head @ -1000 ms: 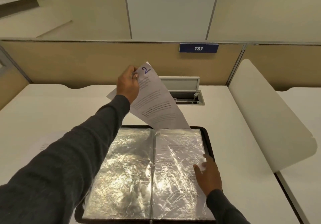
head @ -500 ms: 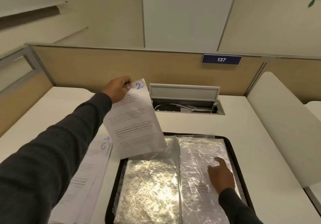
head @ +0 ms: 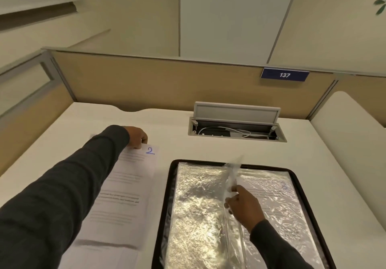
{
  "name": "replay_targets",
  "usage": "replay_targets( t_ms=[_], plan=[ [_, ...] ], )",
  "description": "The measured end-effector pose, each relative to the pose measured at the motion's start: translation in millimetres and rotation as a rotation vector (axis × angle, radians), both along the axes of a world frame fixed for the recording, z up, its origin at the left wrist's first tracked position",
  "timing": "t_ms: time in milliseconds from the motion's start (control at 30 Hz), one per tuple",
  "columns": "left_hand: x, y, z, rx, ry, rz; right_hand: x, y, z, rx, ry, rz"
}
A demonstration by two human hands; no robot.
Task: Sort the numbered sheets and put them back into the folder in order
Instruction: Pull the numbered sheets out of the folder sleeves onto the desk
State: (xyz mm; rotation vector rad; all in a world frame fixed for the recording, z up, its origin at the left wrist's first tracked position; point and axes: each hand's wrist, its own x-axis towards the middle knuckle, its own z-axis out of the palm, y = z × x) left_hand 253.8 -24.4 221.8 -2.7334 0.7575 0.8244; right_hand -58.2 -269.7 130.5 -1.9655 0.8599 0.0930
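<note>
We see the left hand (head: 136, 137) at the far edge of the sheet marked 2 (head: 129, 185), its fingers curled down and pinching that edge. The sheet lies flat on other sheets on the white desk (head: 167, 126), just beside the left rim of the black folder (head: 167, 185). The folder lies open, its shiny pockets facing up. The right hand (head: 243, 203) pinches one clear sleeve (head: 231, 177) between thumb and fingers, and this sleeve stands up near the spine. In the right pocket is a printed sheet with a blue mark we cannot read. Behind the folder an open cable box (head: 236, 131) sits in the desk, and a sign (head: 284, 75) reads 137.
</note>
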Motion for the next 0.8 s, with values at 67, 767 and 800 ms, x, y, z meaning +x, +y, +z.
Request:
replay_targets(
  t_ms=[67,767,800],
  plan=[
    [3,6,-12,0.013,0.022,0.008,6,12,3,0.001,0.013,0.028],
    [-84,-37,-110,-0.830,0.250,0.345,46,52,-1,0.129,0.111,0.128],
    [-95,-48,-103,-0.858,0.419,0.372,48,54,0,0.186,0.101,0.106]
  ],
)
